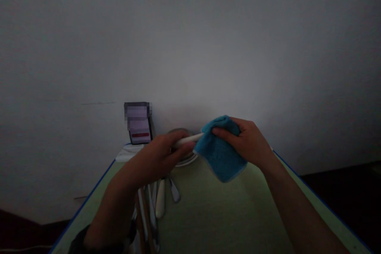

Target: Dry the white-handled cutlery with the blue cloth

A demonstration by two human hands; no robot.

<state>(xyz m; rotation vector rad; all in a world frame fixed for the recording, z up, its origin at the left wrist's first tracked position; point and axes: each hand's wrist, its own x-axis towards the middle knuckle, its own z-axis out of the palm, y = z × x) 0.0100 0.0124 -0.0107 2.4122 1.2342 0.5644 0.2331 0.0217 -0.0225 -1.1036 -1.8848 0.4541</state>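
My left hand (162,152) is closed round a pale, smooth handle (190,139) that points to the right. The far end of this utensil is covered by a blue cloth (222,152), so its kind stays hidden. My right hand (250,143) pinches the cloth around that end, thumb on the near side, and a corner of the cloth hangs down. Behind and below my left hand stands a round dish or bowl (187,162), partly covered by the hand.
Several utensils lie under my left forearm, among them a cream handle (160,200) and a metal handle end (175,192). A phone (139,127) leans on the wall (238,47) beside a white cloth or paper (127,153). The green tabletop (214,218) has blue edges.
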